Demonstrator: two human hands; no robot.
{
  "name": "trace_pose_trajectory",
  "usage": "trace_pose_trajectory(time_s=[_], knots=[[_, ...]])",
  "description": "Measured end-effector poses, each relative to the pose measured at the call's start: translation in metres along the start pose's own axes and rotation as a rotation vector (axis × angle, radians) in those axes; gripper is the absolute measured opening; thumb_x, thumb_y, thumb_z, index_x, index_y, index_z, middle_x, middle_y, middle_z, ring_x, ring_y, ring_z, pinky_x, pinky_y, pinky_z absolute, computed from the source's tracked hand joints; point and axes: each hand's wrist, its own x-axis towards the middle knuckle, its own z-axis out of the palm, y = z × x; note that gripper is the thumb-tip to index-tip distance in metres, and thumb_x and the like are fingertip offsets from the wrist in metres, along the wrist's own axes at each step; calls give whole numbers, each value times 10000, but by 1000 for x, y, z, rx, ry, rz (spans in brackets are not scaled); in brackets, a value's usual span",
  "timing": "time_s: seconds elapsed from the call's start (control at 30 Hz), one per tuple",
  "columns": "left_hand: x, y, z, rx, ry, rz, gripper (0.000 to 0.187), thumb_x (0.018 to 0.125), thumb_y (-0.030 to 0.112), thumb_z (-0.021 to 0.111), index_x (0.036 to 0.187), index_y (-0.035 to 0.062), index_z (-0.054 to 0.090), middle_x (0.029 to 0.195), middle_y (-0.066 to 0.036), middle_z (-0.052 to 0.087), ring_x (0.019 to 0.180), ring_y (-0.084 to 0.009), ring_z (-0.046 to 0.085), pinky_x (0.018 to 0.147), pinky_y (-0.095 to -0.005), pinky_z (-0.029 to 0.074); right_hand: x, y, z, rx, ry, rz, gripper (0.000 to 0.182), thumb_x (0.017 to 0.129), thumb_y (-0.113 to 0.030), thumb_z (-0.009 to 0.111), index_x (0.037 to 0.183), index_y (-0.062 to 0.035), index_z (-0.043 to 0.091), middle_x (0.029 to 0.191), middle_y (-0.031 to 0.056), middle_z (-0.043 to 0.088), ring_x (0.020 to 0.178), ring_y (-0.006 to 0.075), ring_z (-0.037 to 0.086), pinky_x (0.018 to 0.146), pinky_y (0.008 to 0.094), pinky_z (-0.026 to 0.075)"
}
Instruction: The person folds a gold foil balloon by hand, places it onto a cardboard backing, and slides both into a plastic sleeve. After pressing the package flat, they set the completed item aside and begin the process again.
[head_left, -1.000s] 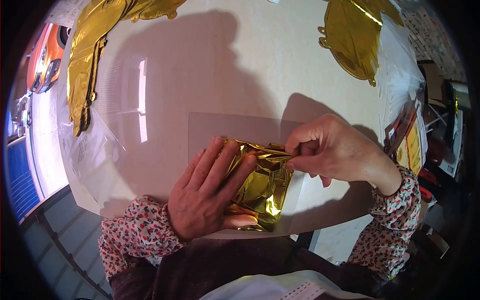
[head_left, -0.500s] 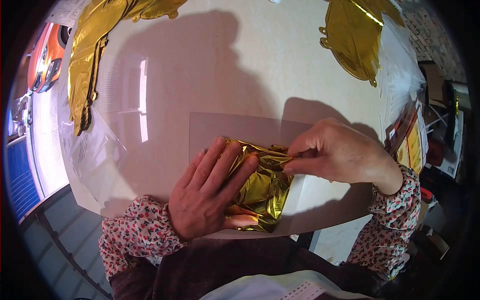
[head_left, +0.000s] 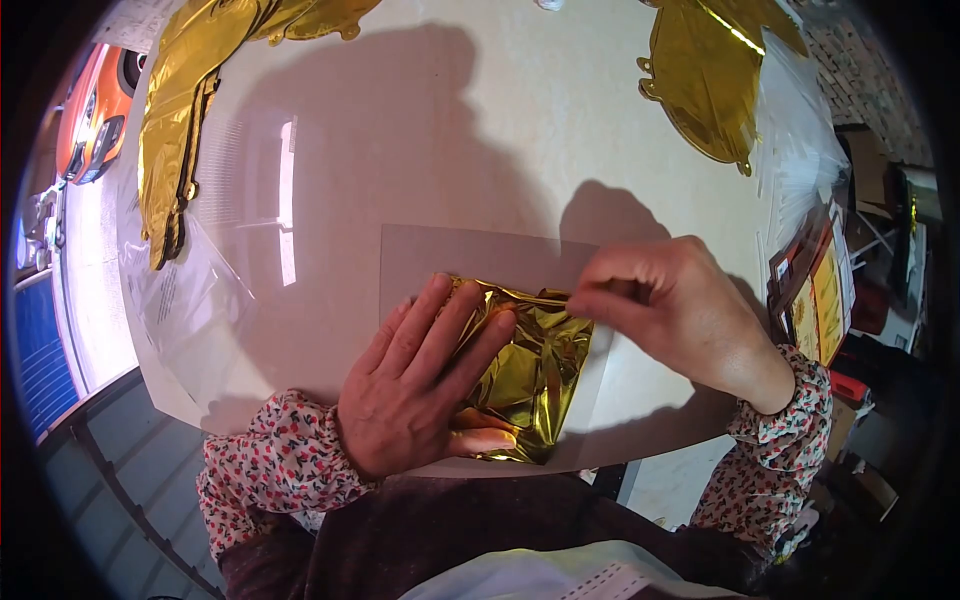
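The crumpled gold foil [head_left: 535,385] lay on a greyish sheet [head_left: 440,248] by the counter's [head_left: 620,120] near edge. From 9 o'clock, the left hand [head_left: 405,395] pressed on it, fingers outstretched; at 2 o'clock, the right hand [head_left: 680,310] pinched its corner. Farther out lay gold pieces [head_left: 180,120] at 10 o'clock, another gold shape [head_left: 700,100] at 1 and clear plastic [head_left: 797,140] at 2
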Motion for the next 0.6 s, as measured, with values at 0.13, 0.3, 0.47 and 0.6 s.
trace_pose_trajectory(time_s=[0.13,0.3,0.47,0.6], knots=[[0,1,0,4,2,4,919,806,722,557,1511,151,416,1539,-192,355,1465,-371,294,1167,-486,277,5,8,1,-178,161,-234,82,852,-21,724,917,-14,673,795,118,647,695,212,636,632,330,494],[-3,0,2,-5,4,-4,912,808,716,561,1510,152,419,1538,-194,354,1464,-372,294,1166,-488,277,5,-8,2,-447,109,-220,105,818,-48,711,903,-30,651,807,127,646,803,346,642,726,407,514],[-3,1,0,-9,3,-11,904,810,700,572,1512,152,415,1532,-196,359,1460,-374,300,1164,-487,283,10,-15,0,-549,-9,-181,116,834,-119,700,904,-40,653,832,133,654,831,353,645,759,430,508],[-2,-1,1,-9,13,4,903,812,693,571,1515,150,408,1528,-197,363,1458,-372,304,1166,-485,285,14,-13,1,-590,-28,-231,108,835,-119,691,882,-34,644,829,132,654,831,350,642,756,433,506]])
